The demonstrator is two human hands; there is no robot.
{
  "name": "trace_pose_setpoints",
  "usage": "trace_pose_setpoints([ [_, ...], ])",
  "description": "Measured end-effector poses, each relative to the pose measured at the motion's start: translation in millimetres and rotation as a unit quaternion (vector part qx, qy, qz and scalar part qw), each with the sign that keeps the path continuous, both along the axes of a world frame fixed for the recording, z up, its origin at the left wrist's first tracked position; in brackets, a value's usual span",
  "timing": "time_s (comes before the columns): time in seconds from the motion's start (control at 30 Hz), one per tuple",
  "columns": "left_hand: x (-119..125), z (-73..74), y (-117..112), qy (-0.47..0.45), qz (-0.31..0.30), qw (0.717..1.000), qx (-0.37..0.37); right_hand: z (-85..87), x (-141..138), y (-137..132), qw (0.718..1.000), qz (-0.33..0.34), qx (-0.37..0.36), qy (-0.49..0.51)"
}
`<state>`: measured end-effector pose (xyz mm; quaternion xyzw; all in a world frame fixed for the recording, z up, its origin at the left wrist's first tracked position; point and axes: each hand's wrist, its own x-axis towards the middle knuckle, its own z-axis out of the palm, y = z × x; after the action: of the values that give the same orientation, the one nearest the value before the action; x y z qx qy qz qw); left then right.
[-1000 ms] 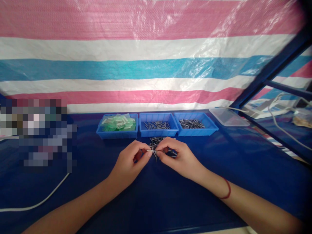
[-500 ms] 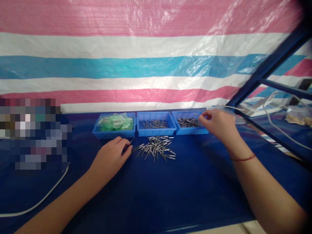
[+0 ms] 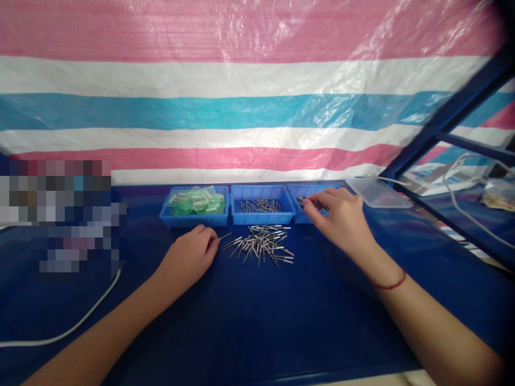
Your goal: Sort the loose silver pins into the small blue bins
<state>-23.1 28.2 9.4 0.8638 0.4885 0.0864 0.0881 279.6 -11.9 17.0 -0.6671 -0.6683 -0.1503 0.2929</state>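
Note:
My left hand (image 3: 192, 253) rests on the blue table, closed in a pinch around a blind rivet; its thin pin (image 3: 225, 236) sticks out past the fingertips. Just right of it lies a loose pile of blind rivets (image 3: 263, 244). My right hand (image 3: 340, 214) is over the right blue bin (image 3: 311, 188), thumb and forefinger curled together at the tips above the short metal pieces inside. Whether something small sits between those tips I cannot make out. The middle blue bin (image 3: 261, 218) holds more rivets with long pins.
A left blue bin (image 3: 195, 221) holds green-tinted plastic packets (image 3: 197, 201). A clear plastic lid (image 3: 380, 193) lies at the back right, near a blue metal frame (image 3: 454, 102) and white cable. Another white cable (image 3: 86, 316) runs along the left. Striped sheeting (image 3: 241, 112) hangs behind.
My right hand has moved left and slightly down over the right bin; the metal piece seen at its fingertips no longer shows. My left hand stays almost in place, still pinching its rivet.

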Motion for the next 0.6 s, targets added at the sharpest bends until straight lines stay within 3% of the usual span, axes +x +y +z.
trace_pose_setpoints([
  [0.13, 6.2, 11.0, -13.1, -0.152, -0.013, 0.986, -0.073, -0.7, -39.7, -14.1, 0.971, 0.202, -0.043, 0.119],
  [0.23, 16.0, 14.9, -26.6, -0.256, -0.014, 0.960, -0.114, -4.3, -65.2, -26.3, 0.925, 0.278, -0.095, 0.240],
  [0.47, 28.9, 7.1, -46.6, -0.302, -0.033, 0.940, -0.156, -8.1, -85.9, -40.9, 0.874, 0.276, -0.114, 0.384],
  [0.6, 29.6, 2.2, -49.1, -0.295, -0.050, 0.941, -0.158, -7.7, -88.4, -42.1, 0.864, 0.273, -0.115, 0.408],
])
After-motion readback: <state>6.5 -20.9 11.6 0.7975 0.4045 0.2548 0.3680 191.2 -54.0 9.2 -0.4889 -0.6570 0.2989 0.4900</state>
